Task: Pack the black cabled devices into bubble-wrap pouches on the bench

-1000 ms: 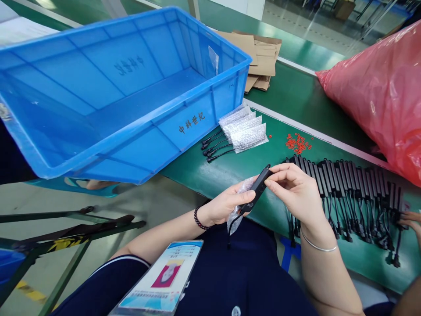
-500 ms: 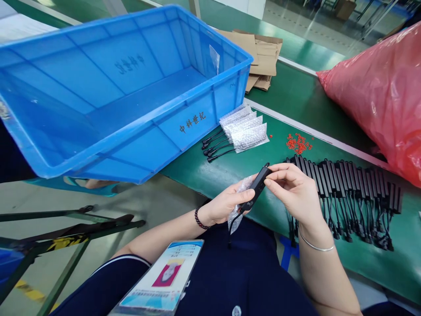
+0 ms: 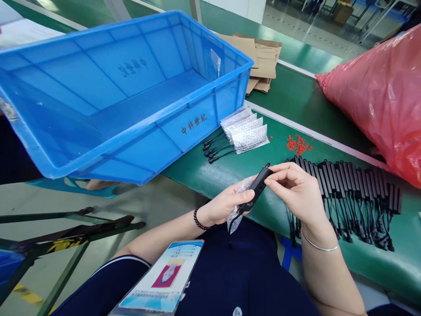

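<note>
Probably light and stiff, the black unit [image 3: 258,189] is sitting near the worktop [image 3: 208,175], its middle likely offering surest hold: the left hand [image 3: 230,202] is clasping it and bubble wrap [image 3: 245,184], the right hand [image 3: 297,189] pinching its end between fingers.

Co-wkr's hand went from blk-unit row [image 3: 348,180], R of right hand's fingers [image 3: 276,171]; 1 unit prob. gone too.

The blue rectangular plastic crate [image 3: 158,151] is cut off at left, the translucent red plastic bag [image 3: 378,101] at right. Fingers of the left hand [image 3: 226,204] are partly hidden behind the slim black plastic device [image 3: 258,189], whose pale marking is too small to be read.
</note>
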Available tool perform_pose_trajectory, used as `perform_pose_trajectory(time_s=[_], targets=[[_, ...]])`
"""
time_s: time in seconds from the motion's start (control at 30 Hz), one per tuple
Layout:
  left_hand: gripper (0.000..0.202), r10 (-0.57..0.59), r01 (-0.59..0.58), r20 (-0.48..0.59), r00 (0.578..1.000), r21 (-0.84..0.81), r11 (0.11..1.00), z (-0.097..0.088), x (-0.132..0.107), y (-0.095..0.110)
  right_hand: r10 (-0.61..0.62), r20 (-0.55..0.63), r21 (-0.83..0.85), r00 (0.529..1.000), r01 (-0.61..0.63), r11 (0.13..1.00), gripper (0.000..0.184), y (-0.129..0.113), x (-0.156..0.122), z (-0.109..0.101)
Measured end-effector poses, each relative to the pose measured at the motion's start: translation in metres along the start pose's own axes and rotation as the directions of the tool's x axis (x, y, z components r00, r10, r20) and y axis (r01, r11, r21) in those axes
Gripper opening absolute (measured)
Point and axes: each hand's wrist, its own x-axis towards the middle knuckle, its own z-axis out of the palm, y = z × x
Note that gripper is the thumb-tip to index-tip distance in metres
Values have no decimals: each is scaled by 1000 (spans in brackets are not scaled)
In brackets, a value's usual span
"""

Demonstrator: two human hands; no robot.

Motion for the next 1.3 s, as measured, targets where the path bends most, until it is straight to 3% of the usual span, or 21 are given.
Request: perform_pose_trajectory(time_s=[0.63, 0.93, 1.1, 1.23, 1.3], targets=[[60, -24, 24, -30, 999, 5, 1000, 2, 0, 2, 18, -19, -47, 1000, -19, 999, 4, 0, 1, 1], [65, -18, 18, -56, 998, -5, 1000, 3, 1, 0, 40, -24, 91, 999, -37, 995, 4, 3, -1, 6], [65, 12, -10, -89, 996, 31, 999, 4, 2, -1, -44, -73, -116, 996, 35, 993, 4, 5, -4, 18], [63, 54, -49, -121, 991, 44, 998, 6, 3, -3, -208, -173, -413, 963, 121, 903, 6, 10, -5, 32], [63, 66, -61, -136, 988, 42, 997, 6, 3, -5, -236, -215, -417, 948, 129, 900, 9, 13, -5, 39]])
